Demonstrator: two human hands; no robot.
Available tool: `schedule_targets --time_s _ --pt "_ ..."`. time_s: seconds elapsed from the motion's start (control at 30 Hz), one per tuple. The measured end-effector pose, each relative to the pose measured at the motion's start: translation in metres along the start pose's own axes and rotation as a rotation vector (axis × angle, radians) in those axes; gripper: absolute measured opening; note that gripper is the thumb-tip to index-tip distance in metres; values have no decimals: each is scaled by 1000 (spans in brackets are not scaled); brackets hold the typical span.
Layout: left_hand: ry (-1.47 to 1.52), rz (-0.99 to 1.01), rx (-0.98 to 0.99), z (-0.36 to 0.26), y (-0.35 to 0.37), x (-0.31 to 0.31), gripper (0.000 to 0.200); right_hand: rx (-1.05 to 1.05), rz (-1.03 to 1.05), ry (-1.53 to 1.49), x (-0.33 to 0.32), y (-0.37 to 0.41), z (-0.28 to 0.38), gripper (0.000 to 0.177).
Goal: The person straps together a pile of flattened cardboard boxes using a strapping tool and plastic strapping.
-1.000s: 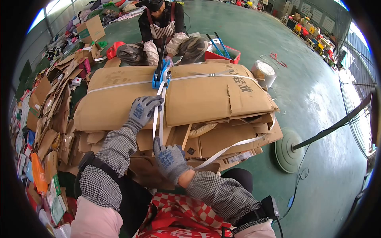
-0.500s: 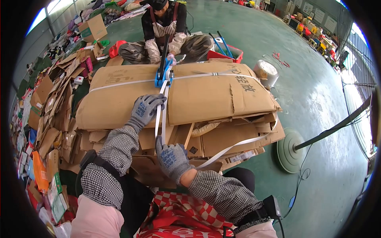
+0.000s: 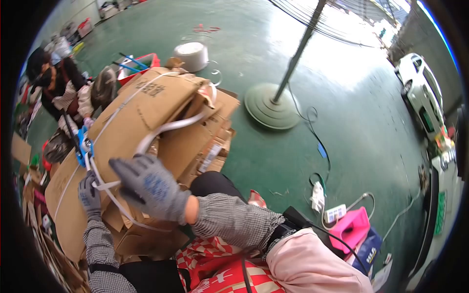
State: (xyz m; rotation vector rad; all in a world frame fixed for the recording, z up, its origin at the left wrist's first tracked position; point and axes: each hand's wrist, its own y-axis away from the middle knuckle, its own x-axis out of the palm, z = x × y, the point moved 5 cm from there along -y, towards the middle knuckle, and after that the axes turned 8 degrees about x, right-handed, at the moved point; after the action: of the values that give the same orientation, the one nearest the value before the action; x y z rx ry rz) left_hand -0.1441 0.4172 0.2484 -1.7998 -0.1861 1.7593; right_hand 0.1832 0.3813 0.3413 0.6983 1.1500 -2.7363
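Observation:
A flat stack of brown cardboard [image 3: 122, 127] lies before me, with a white strap [image 3: 176, 124] around it and loose lengths hanging at the near side. My left hand [image 3: 89, 196], in a grey glove, closes on the strap just below a blue strapping tool [image 3: 83, 145] with a black handle. My right hand [image 3: 151, 189], gloved too and slightly blurred, is at the stack's near edge. The strap runs behind its fingers, which appear closed on it. Across the stack, a co-worker's hand [image 3: 88, 122] is at the tool.
A red bin [image 3: 154, 60] with blue-handled cutters and a white strap roll [image 3: 191, 56] stand beyond the stack. To the right are a round pole base [image 3: 272, 105], a cable on the floor, a power strip [image 3: 335, 213] and a pink container [image 3: 351, 227]. Scrap cardboard lies at left.
The view has swung right, so the stack appears farther left. My right hand has lifted from low on the strap, and a strap length now loops up behind it. My left hand stays near the tool.

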Motion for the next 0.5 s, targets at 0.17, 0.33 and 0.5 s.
schedule_targets --time_s 0.17,0.33,0.5 --pt "-73 57 5 9 1 8 26 498 -379 257 -149 116 -118 50" --pt "6 92 -37 27 2 17 29 1538 -281 793 -233 397 -215 69" --pt "-54 86 -66 56 9 31 33 2259 -524 1164 -297 599 -155 90"
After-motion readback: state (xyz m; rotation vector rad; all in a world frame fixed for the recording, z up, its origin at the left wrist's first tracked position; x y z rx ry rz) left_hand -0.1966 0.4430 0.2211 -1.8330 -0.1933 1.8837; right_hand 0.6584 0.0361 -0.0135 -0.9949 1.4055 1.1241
